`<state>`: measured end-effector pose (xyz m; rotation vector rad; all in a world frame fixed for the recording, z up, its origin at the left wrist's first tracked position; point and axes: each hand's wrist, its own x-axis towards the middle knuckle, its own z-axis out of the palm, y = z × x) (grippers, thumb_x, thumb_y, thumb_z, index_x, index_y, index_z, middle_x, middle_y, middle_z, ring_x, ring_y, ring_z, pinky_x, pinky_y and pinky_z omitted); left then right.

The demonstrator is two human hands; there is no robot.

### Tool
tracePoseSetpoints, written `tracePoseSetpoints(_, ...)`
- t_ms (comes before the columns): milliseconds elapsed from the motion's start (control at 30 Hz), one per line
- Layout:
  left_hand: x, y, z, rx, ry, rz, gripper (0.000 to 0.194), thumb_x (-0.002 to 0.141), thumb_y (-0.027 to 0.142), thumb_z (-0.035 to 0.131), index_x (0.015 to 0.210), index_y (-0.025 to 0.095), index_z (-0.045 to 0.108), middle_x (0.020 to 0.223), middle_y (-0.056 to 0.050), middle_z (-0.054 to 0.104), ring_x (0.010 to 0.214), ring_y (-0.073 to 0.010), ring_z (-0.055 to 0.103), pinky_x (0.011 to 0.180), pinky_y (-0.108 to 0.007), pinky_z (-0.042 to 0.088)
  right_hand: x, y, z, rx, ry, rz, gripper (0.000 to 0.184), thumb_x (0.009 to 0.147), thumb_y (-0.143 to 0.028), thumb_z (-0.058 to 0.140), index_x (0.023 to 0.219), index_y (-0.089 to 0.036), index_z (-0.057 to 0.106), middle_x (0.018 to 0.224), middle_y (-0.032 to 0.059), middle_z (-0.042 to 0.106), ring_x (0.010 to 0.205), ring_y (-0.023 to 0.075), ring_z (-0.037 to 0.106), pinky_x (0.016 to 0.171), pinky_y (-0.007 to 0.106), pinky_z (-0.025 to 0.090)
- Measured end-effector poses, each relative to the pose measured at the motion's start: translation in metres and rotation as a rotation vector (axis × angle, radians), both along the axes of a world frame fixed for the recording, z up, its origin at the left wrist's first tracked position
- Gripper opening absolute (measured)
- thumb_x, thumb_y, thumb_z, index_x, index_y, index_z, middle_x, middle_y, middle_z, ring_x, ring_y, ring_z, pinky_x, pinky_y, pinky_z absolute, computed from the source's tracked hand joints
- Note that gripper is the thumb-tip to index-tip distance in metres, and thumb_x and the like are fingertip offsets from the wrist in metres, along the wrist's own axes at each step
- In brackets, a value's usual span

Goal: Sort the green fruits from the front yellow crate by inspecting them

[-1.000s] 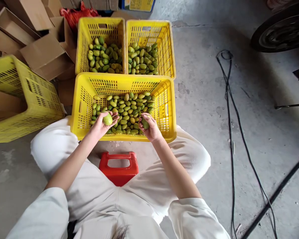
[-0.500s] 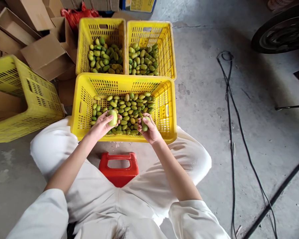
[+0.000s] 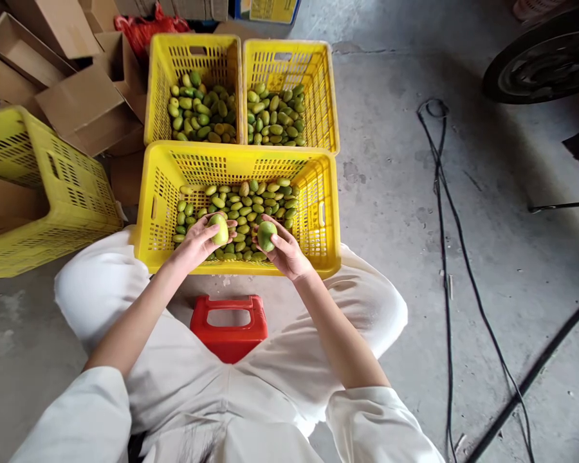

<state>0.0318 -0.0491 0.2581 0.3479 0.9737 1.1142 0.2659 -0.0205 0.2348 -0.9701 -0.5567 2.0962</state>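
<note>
A yellow plastic crate (image 3: 159,186) stands on the floor between my knees, with several green mangoes (image 3: 251,199) in its bottom. My left hand (image 3: 195,243) is closed round a pale yellow-green mango (image 3: 219,228) over the crate's near side. My right hand (image 3: 284,252) grips a greener mango (image 3: 266,235) beside it, fingers wrapped under the fruit. The two fruits are close together but apart.
Two more yellow crates (image 3: 195,54) (image 3: 318,77) with green mangoes stand behind the near one. A tipped yellow crate (image 3: 38,186) and cardboard boxes (image 3: 77,96) lie at the left. A red stool (image 3: 229,325) sits under me. Black cables (image 3: 444,212) run over the concrete floor at the right, near a tyre (image 3: 540,64).
My right hand lifted its mango from the pile and moved left toward my left hand. My left hand turned its mango slightly and stayed in place.
</note>
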Motion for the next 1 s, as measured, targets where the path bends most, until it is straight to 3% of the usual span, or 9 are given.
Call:
tracePoseSetpoints(167,0.003,-0.003,-0.002,0.019,0.003,-0.025,0.052,0.061,0.020,0.098,0.090,0.022,0.055,0.077,0.004,0.065,0.062,-0.0091,0.061,0.057,-0.022,0.047,0.002,-0.002,-0.005,-0.011,0.014,-0.014,0.048,0.060,-0.029,0.098,0.097,-0.026,0.066,0.092,-0.0052,0.067,0.073,0.0091,0.064,0.065,0.022,0.058)
tracePoseSetpoints(300,0.004,0.000,0.000,-0.021,-0.018,-0.004,0.047,0.066,0.028,0.096,0.097,0.021,0.062,0.077,0.003,0.064,0.061,-0.0100,0.060,0.049,-0.019,0.041,0.002,0.000,-0.006,0.011,0.032,0.010,0.048,0.064,-0.033,0.097,0.098,-0.027,0.062,0.087,-0.0044,0.067,0.062,0.0074,0.055,0.048,0.018,0.045)
tracePoseSetpoints(367,0.003,0.001,0.001,-0.031,-0.064,-0.010,0.041,0.071,0.035,0.089,0.102,0.019,0.067,0.081,-0.001,0.066,0.068,-0.0135,0.065,0.055,-0.023,0.050,0.001,0.001,-0.004,0.007,0.050,0.006,0.046,0.069,-0.042,0.093,0.103,-0.028,0.064,0.087,-0.0029,0.068,0.065,0.0108,0.059,0.052,0.022,0.050)
tracePoseSetpoints(467,0.002,0.002,-0.001,-0.035,-0.092,-0.017,0.037,0.075,0.034,0.082,0.107,0.017,0.072,0.093,-0.007,0.073,0.084,-0.0204,0.073,0.071,-0.031,0.060,-0.001,0.003,-0.001,-0.003,0.085,0.014,0.048,0.071,-0.048,0.085,0.113,-0.029,0.069,0.100,0.0013,0.075,0.085,0.0203,0.071,0.073,0.035,0.063)
tracePoseSetpoints(533,0.002,0.001,-0.003,-0.024,-0.055,-0.042,0.037,0.078,0.032,0.083,0.110,0.017,0.072,0.099,-0.008,0.076,0.088,-0.0221,0.075,0.074,-0.032,0.061,-0.001,0.003,-0.001,0.008,0.076,0.024,0.050,0.069,-0.043,0.085,0.115,-0.030,0.072,0.109,0.0019,0.077,0.096,0.0240,0.074,0.086,0.041,0.064)
tracePoseSetpoints(633,0.003,-0.001,-0.004,0.013,0.006,-0.098,0.044,0.074,0.035,0.092,0.108,0.015,0.072,0.094,-0.009,0.075,0.079,-0.0195,0.073,0.066,-0.029,0.058,-0.002,0.000,-0.003,0.021,0.022,0.020,0.053,0.066,-0.038,0.090,0.116,-0.030,0.074,0.110,0.0014,0.078,0.098,0.0227,0.074,0.090,0.038,0.062)
tracePoseSetpoints(800,0.005,-0.003,-0.002,-0.004,0.044,-0.108,0.041,0.062,0.032,0.098,0.083,0.017,0.066,0.077,0.001,0.063,0.057,-0.0077,0.057,0.046,-0.017,0.040,-0.004,-0.006,-0.008,-0.020,0.040,0.031,0.049,0.063,-0.040,0.097,0.103,-0.025,0.072,0.088,-0.0009,0.068,0.075,0.0137,0.064,0.066,0.026,0.058)
tracePoseSetpoints(933,0.004,-0.001,0.000,-0.030,0.069,-0.094,0.040,0.064,0.032,0.096,0.086,0.018,0.065,0.078,0.000,0.064,0.052,-0.0058,0.052,0.041,-0.015,0.028,-0.007,-0.007,-0.011,-0.034,0.055,-0.011,0.040,0.066,-0.036,0.096,0.088,-0.025,0.065,0.089,-0.0020,0.065,0.062,0.0082,0.050,0.044,0.019,0.039)
tracePoseSetpoints(1000,0.004,0.001,-0.001,-0.026,0.053,-0.072,0.035,0.070,0.036,0.091,0.088,0.017,0.067,0.077,-0.001,0.064,0.052,-0.0071,0.052,0.041,-0.017,0.029,-0.008,-0.006,-0.011,-0.035,0.052,-0.031,0.036,0.071,-0.041,0.092,0.090,-0.025,0.067,0.090,-0.0011,0.066,0.062,0.0086,0.051,0.044,0.019,0.039)
